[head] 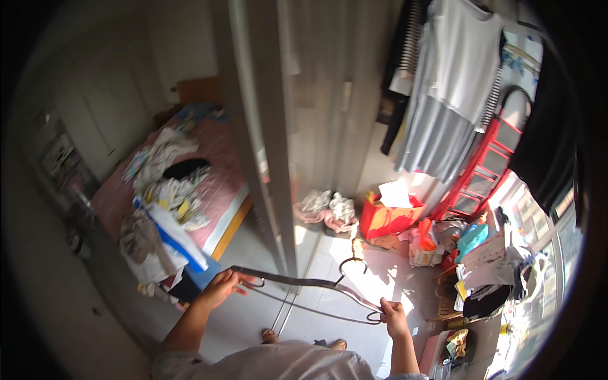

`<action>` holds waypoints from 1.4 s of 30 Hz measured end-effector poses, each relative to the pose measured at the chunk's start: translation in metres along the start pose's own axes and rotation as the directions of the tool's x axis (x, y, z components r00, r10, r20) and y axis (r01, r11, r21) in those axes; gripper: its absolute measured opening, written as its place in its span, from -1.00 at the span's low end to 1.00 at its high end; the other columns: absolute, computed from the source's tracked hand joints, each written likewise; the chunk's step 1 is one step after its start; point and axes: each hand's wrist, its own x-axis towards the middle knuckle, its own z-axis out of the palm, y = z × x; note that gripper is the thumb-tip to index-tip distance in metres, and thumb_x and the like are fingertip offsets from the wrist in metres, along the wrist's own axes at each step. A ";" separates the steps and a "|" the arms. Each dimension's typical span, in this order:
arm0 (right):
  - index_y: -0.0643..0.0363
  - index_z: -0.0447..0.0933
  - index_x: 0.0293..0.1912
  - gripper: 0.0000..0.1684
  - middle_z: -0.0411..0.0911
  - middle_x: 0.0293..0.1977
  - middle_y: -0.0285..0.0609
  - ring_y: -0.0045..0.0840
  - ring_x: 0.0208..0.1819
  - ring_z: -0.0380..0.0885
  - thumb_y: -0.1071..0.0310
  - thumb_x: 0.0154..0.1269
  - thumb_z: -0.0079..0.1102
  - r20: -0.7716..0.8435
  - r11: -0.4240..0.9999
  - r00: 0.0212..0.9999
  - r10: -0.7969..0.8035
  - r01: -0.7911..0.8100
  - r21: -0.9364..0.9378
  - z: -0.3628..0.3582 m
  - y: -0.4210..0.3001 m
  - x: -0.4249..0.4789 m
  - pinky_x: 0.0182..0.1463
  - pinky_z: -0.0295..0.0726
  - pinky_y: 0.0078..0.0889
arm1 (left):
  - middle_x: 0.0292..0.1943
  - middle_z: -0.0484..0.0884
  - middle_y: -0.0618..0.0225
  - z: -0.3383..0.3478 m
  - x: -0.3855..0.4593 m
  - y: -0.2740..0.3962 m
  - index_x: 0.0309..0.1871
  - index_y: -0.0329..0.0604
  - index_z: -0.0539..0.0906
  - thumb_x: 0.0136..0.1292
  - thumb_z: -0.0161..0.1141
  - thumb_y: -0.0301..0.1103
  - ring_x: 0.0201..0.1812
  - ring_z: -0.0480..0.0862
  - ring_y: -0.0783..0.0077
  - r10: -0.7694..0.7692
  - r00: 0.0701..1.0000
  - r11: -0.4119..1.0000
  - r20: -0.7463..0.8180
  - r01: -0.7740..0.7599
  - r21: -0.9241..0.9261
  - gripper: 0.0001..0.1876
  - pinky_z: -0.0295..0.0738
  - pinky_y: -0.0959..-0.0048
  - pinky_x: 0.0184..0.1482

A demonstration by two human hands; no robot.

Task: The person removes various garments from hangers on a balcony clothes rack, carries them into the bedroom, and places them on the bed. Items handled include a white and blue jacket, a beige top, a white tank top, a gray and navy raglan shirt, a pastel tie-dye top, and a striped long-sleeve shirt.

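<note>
A dark clothes hanger (pixel 304 282) spans the space in front of my body, with a curved top bar and a thinner lower bar. Its hook (pixel 352 266) points upward and away from me. My left hand (pixel 222 287) grips the left end of the hanger, some fingers extended along it. At the opposite end, my right hand (pixel 394 316) is closed around the tip, thumb on top. No garment hangs on the hanger.
Left is a bed (pixel 228 190) heaped with clothes (pixel 166 185). A sliding door frame (pixel 270 142) stands ahead. Garments (pixel 456 71) hang at upper right beside a red stepladder (pixel 479 171). A red bag (pixel 387 216) and piled items (pixel 470 242) stand below.
</note>
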 end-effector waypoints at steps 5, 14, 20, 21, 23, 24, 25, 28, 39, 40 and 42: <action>0.09 0.37 -0.71 -0.45 0.16 -0.77 -0.52 -0.79 -0.71 0.00 0.03 0.33 0.12 -0.069 1.000 0.997 -0.019 0.019 0.003 -0.110 -0.013 -0.005 -0.63 -0.07 -0.58 | -0.12 0.60 0.06 0.114 0.041 0.031 0.21 -0.22 0.30 0.41 -0.03 -0.26 -0.09 0.64 0.20 0.091 0.993 0.993 0.071 -0.096 0.072 -0.62 0.59 0.27 -0.16; 0.17 0.43 -0.55 -0.60 0.35 -0.71 -0.36 -0.74 -0.75 0.22 0.15 0.36 0.08 -0.472 0.827 0.827 -0.305 0.476 0.300 -0.270 -0.068 -0.063 -0.67 0.13 -0.67 | -0.16 0.62 -0.11 0.271 0.156 0.043 0.04 -0.29 0.33 0.44 -0.11 -0.21 -0.25 0.70 0.05 0.181 0.916 0.983 0.359 -0.184 -0.028 -0.69 0.64 0.28 -0.30; 0.14 0.40 -0.39 -0.61 0.51 -0.59 -0.24 -0.58 -0.64 0.53 0.04 0.42 -0.10 -0.660 0.552 0.585 -0.471 0.780 0.296 -0.319 -0.113 -0.100 -0.69 0.38 -0.75 | -0.29 0.67 0.01 0.373 0.224 0.097 -0.06 -0.25 0.38 0.40 -0.08 -0.03 -0.56 0.64 0.34 0.412 0.834 0.910 0.368 -0.359 -0.207 -0.60 0.44 0.52 -0.64; 0.15 0.39 -0.30 -0.64 0.51 -0.56 -0.23 -0.59 -0.61 0.53 0.05 0.42 -0.09 -0.684 0.503 0.529 -0.502 0.822 0.267 -0.325 -0.118 -0.102 -0.67 0.40 -0.74 | -0.37 0.67 0.10 0.392 0.237 0.108 -0.08 -0.23 0.39 0.40 -0.08 0.00 -0.58 0.60 0.42 0.434 0.827 0.898 0.356 -0.365 -0.247 -0.60 0.42 0.57 -0.63; 0.15 0.38 -0.24 -0.67 0.51 -0.54 -0.22 -0.60 -0.54 0.55 0.07 0.43 -0.10 -0.673 0.459 0.500 -0.544 0.849 0.260 -0.332 -0.133 -0.109 -0.59 0.47 -0.70 | -0.49 0.64 0.23 0.421 0.273 0.117 -0.18 -0.17 0.45 0.38 -0.06 0.06 -0.61 0.57 0.54 0.551 0.812 0.828 0.193 -0.503 -0.247 -0.59 0.38 0.65 -0.69; 0.15 0.38 -0.22 -0.69 0.52 -0.50 -0.19 -0.60 -0.50 0.55 0.10 0.44 -0.11 -0.700 0.391 0.431 -0.570 0.891 0.230 -0.331 -0.142 -0.109 -0.51 0.52 -0.67 | -0.54 0.61 0.33 0.439 0.278 0.131 -0.25 -0.12 0.47 0.37 -0.08 0.10 -0.61 0.54 0.63 0.534 0.827 0.840 0.174 -0.497 -0.217 -0.58 0.34 0.70 -0.69; 0.16 0.38 -0.18 -0.68 0.54 -0.45 -0.18 -0.59 -0.47 0.56 0.09 0.45 -0.13 -0.683 0.409 0.432 -0.589 0.888 0.209 -0.335 -0.148 -0.115 -0.46 0.54 -0.63 | -0.56 0.60 0.38 0.451 0.290 0.140 -0.27 -0.10 0.47 0.36 -0.08 0.12 -0.62 0.51 0.66 0.579 0.798 0.810 0.170 -0.539 -0.229 -0.57 0.31 0.71 -0.68; 0.12 0.38 -0.15 -0.67 0.59 -0.40 -0.15 -0.62 -0.46 0.55 0.04 0.45 -0.13 -0.715 0.369 0.361 -0.598 0.917 0.154 -0.344 -0.169 -0.123 -0.48 0.52 -0.72 | -0.56 0.59 0.42 0.489 0.318 0.167 -0.24 -0.07 0.47 0.35 -0.06 0.15 -0.66 0.46 0.67 0.630 0.759 0.762 0.164 -0.562 -0.323 -0.57 0.29 0.67 -0.68; 0.09 0.23 0.12 -0.58 0.51 -0.08 -0.06 -0.49 -0.38 0.56 0.07 0.42 -0.05 -0.876 0.142 0.005 -0.482 0.987 -0.073 -0.382 -0.148 -0.140 -0.40 0.63 -0.50 | -0.35 0.66 0.29 0.649 0.332 0.293 -0.10 -0.15 0.39 0.35 -0.04 0.13 -0.66 0.55 0.62 0.862 0.475 0.487 0.176 -0.684 -0.543 -0.54 0.17 0.78 -0.81; 0.09 0.25 0.11 -0.61 0.52 -0.12 -0.07 -0.50 -0.40 0.56 0.11 0.42 -0.04 -0.891 0.171 0.062 -0.450 0.985 -0.018 -0.387 -0.133 -0.138 -0.42 0.61 -0.51 | -0.32 0.68 0.21 0.661 0.329 0.310 -0.08 -0.16 0.36 0.37 -0.08 0.11 -0.60 0.64 0.54 0.879 0.435 0.468 0.195 -0.708 -0.530 -0.55 0.30 0.73 -0.80; 0.10 0.27 0.07 -0.67 0.53 -0.20 -0.09 -0.51 -0.44 0.55 0.21 0.41 -0.01 -0.921 0.250 0.135 -0.364 0.967 0.043 -0.395 -0.097 -0.147 -0.44 0.56 -0.52 | -0.30 0.69 0.19 0.708 0.320 0.335 -0.06 -0.20 0.38 0.38 -0.07 0.08 -0.58 0.66 0.51 0.916 0.368 0.391 0.160 -0.726 -0.566 -0.55 0.30 0.76 -0.80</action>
